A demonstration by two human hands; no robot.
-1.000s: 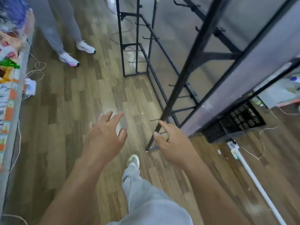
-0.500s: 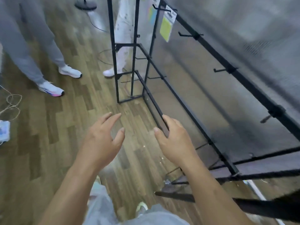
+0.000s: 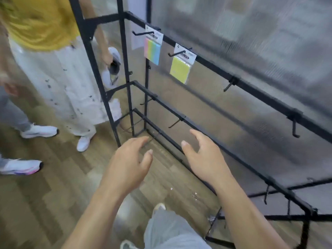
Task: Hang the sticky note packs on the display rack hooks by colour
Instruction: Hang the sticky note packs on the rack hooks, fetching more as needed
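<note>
On the head camera I am seeing my left hand (image 3: 127,168) and right hand (image 3: 203,159) hovering side by side above the floor, fingers loosely spread, gripping nothing. The multicolour sticky note pack (image 3: 152,51) is hanging from a hook on the top rail of the display rack (image 3: 251,83). The yellow pack (image 3: 180,69) is hanging from the next hook.

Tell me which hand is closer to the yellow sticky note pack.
Right. The right hand is below the yellow pack, slightly to its right; the left hand is below, well to its left.
</note>
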